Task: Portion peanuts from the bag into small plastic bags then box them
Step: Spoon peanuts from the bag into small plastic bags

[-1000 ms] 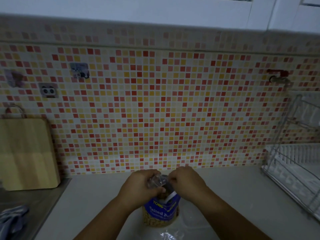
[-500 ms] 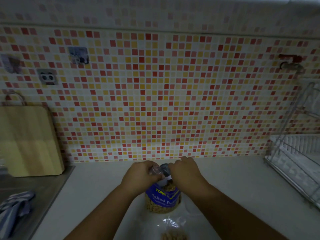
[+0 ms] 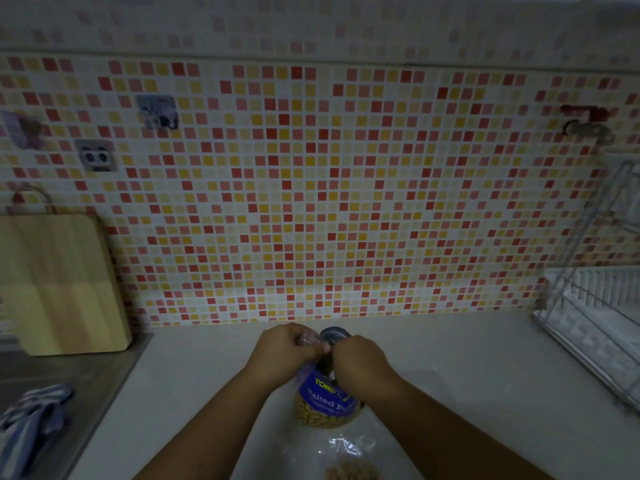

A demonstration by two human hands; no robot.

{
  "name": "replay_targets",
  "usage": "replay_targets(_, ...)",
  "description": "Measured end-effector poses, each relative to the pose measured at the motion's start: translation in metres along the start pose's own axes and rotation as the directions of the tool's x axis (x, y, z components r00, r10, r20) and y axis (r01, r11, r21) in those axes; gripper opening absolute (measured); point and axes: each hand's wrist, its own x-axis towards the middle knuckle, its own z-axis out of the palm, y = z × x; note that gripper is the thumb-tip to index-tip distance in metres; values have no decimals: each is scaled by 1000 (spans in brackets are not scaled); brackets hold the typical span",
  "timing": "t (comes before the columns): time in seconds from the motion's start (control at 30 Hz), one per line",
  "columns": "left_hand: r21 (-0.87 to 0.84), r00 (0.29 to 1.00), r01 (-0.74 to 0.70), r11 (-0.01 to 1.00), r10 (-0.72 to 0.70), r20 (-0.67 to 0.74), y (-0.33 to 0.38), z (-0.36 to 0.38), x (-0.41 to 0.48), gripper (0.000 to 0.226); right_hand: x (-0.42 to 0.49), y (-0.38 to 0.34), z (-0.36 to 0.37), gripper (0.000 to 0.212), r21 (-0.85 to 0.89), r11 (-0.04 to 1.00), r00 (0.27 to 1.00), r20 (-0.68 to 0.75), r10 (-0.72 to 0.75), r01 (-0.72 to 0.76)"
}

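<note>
Dim kitchen. Far L: blue-and-white striped cloth [image 3: 33, 420] on steel sink drainboard [image 3: 79, 372]; pale wooden cutting board [image 3: 59, 285] upright against red/orange/yellow mosaic tile backsplash [image 3: 329, 202]. Pale matte countertop [image 3: 194, 393] runs L to R. Ctr: left hand [image 3: 282, 348] and right hand [image 3: 360, 358] both curled tight, pinching the crumpled clear top of the blue-labelled peanut bag [image 3: 325, 403], which stands upright on the counter. Just in front, at btm edge, small clear plastic bag [image 3: 349, 462] w/ some peanuts lies flat. R: red wall tap [image 3: 585, 123], wire dish rack [image 3: 595, 317] on counter.
</note>
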Motion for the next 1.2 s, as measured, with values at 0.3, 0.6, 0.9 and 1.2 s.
replay_targets(0.3, -63, 1000, 7, 998, -6, 15, -3, -3, 2, 23, 6, 11, 5, 45, 49, 984, 985, -19, 171, -170)
replay_targets(0.6, -69, 998, -10, 998, 6, -70, 4, -17, -1, 35, 18, 40, -14, 23, 66, 973, 960, 194, 204, -220)
replay_targets(0.9, 178, 996, -87, 980, 86, 16, 5, -22, -6, 53, 16, 61, -43, 40, -175, 963, 860, 436, 263, -206)
replay_targets(1.2, 395, 979, -201, 896, 172, 109, 15, -8, -3, 40, 5, 75, -74, 45, -226, 959, 896, 370, 246, -170)
